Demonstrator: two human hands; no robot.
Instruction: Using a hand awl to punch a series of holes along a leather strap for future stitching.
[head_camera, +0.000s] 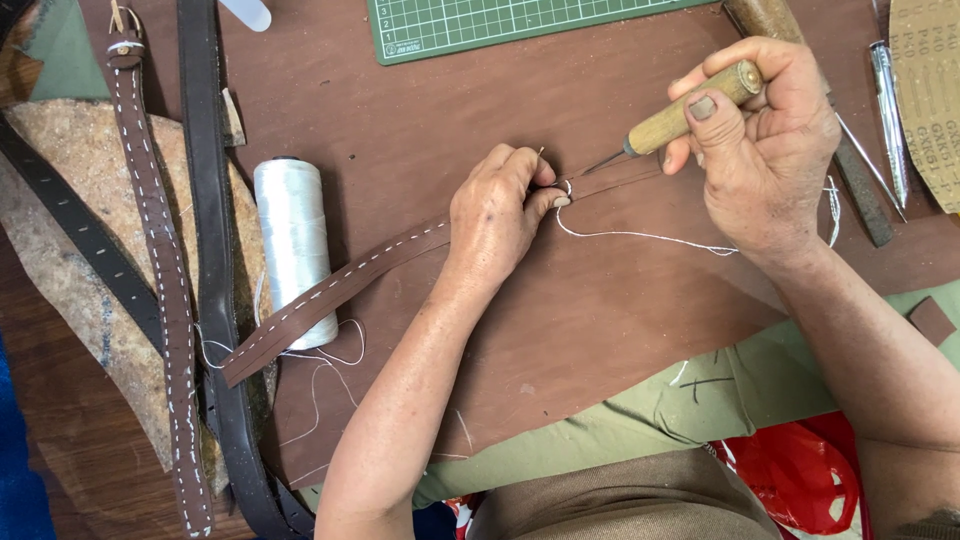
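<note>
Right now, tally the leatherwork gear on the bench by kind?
Leather straps: 4, incl. strap being stitched, stitched brown strap
Thread spool: 1
Awl: 1, in right hand
Needle: 1, at left hand
Cutting mat: 1
Total: 8

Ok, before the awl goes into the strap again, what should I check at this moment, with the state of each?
1. Left hand pins the brown leather strap flat on the leather sheet: ok.
2. Right hand grips the wooden-handled awl firmly: ok.
3. Awl tip points at the strap close by the left fingertips: not ok, little room.
4. White thread lies loose, away from the tip: ok.
5. Needle at the left fingers: cannot tell, too small.
6. Thread spool upright beside the strap, clear of the hands: ok.
</note>
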